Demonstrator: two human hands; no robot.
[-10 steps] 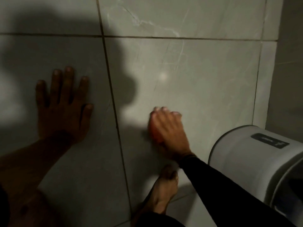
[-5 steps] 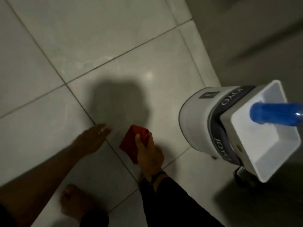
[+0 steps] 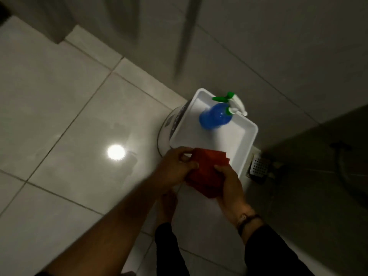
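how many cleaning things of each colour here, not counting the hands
red: 1, the cloth
blue: 1, the spray bottle
white: 2, the tray and the round tub under it
total: 4

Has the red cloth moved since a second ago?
Yes. The red cloth came up off the floor and across to the white tray; left hand and right hand hold it at the tray's near rim.

Open floor tiles left of the white tray; blue spray bottle at its far end, wall just behind.
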